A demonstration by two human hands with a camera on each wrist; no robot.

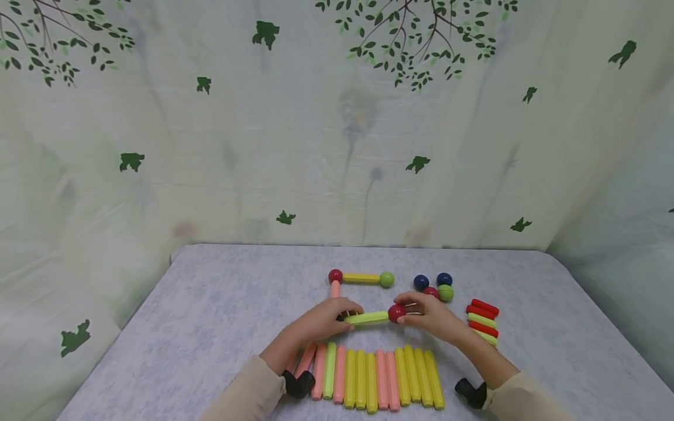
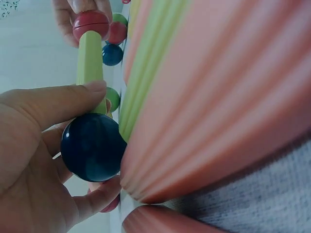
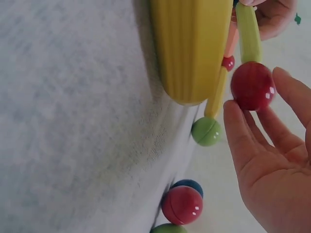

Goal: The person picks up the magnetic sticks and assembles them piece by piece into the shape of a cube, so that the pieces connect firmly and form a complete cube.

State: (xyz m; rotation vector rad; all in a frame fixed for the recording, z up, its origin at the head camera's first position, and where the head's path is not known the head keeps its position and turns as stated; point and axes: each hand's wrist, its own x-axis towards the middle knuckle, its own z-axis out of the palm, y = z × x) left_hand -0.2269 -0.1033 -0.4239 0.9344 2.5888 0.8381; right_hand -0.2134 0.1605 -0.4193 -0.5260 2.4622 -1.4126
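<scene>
My left hand (image 1: 332,317) pinches a light green stick (image 1: 368,318) near its left end, thumb across it. At that end sits a dark blue ball (image 2: 93,147), mostly covered by the fingers in the head view. At the stick's other end is a red ball (image 1: 396,313), held by the fingertips of my right hand (image 1: 429,316). Behind the hands, a yellow stick (image 1: 361,278) joins another red ball (image 1: 335,275) to a green ball (image 1: 387,279). From that red ball a pink stick (image 1: 335,289) runs toward my left hand, which hides its near end.
In front of the hands lies a row of pink, yellow (image 1: 371,383) and light green (image 1: 329,371) sticks. Loose blue (image 1: 444,279), red and green balls (image 1: 446,293) cluster behind my right hand. Short red (image 1: 485,306) and light green sticks lie further right. A patterned curtain (image 1: 316,128) hangs behind the table.
</scene>
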